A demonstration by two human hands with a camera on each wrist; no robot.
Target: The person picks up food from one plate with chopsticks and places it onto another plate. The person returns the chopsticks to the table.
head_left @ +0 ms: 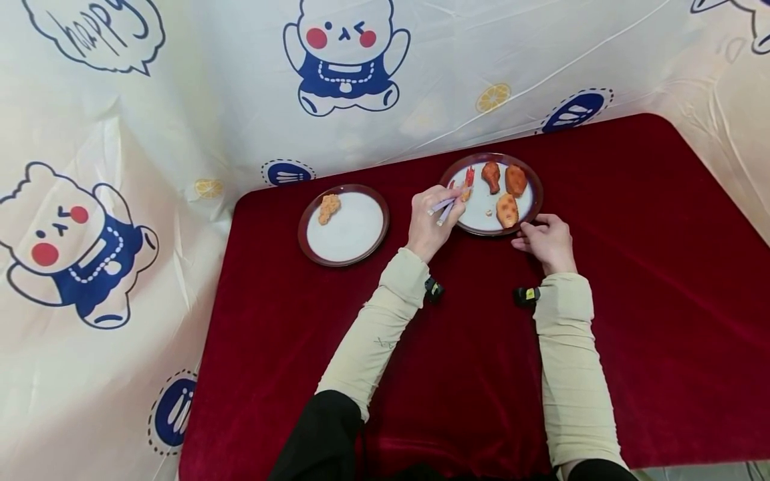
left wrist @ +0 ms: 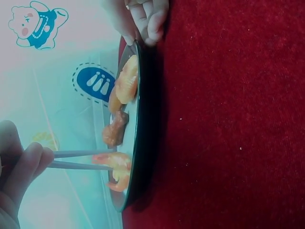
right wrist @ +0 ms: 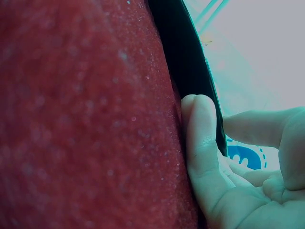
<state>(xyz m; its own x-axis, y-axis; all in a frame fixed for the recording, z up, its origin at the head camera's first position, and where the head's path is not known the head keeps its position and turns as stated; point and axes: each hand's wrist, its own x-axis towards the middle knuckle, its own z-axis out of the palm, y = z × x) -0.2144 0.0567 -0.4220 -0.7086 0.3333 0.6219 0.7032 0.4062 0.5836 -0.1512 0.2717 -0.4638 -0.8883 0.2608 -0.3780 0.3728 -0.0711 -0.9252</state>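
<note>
pinches the chopsticks (left wrist: 78, 165) with curled fingers of the left hand (head_left: 425, 224), right of centre in the head view, slanting up and rightward, probably to bring both tips around the shrimp (left wrist: 121, 174). cannot tell whether the tips clamp tightly. grips the lower right rim of the right-hand plate (head_left: 538, 194) with the right hand (head_left: 550, 244), finger and thumb nearly closed about the edge, likely to steady the dish. finds the shrimp at the left inside that plate, curved, long axis running roughly up the head view, red ends toward the top. sees a drumstick (head_left: 490, 176) beside it, and a fried piece (head_left: 328, 208) on the left-hand plate (head_left: 356, 230), left of centre.
</note>
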